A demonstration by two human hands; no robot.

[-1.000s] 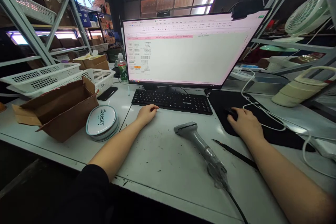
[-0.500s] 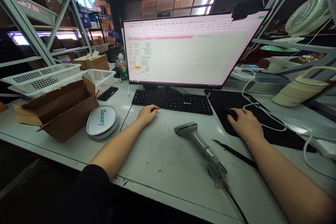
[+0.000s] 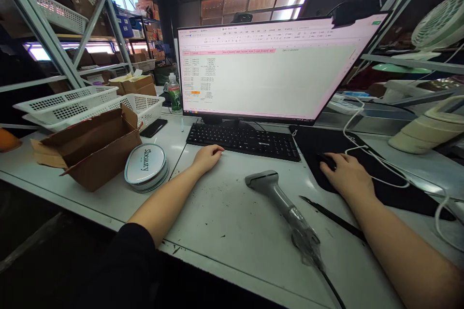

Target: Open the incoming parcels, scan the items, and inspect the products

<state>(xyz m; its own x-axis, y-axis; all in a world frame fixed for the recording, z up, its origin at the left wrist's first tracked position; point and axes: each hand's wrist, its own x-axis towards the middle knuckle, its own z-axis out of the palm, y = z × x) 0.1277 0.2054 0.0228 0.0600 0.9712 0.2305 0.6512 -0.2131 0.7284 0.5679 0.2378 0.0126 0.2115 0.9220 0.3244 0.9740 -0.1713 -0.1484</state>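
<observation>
My right hand (image 3: 346,176) is wrapped over a black computer mouse (image 3: 329,161) on a dark mouse pad (image 3: 395,195). Loosely curled, my left hand (image 3: 208,157) rests on the table just in front of the black keyboard (image 3: 241,142); nothing shows in its fingers. Between my forearms lies a grey barcode scanner (image 3: 279,195), its handle wrapped in clear plastic. A slim black cutter knife (image 3: 331,216) lies beside my right forearm. Beyond the keyboard, the monitor (image 3: 261,77) displays a spreadsheet with a pink header row and one orange cell.
Left of my left arm are a stack of round lids marked "beauty" (image 3: 147,165), an open cardboard box (image 3: 94,152), a phone (image 3: 154,128) and white baskets (image 3: 72,106). A green-labelled bottle (image 3: 174,95) stands by the monitor. White cables (image 3: 384,159) cross the mouse pad near a cream container (image 3: 422,130).
The camera view has turned slightly left, so everything appears shifted rightward. Both hands keep their places by the keyboard and on the mouse.
</observation>
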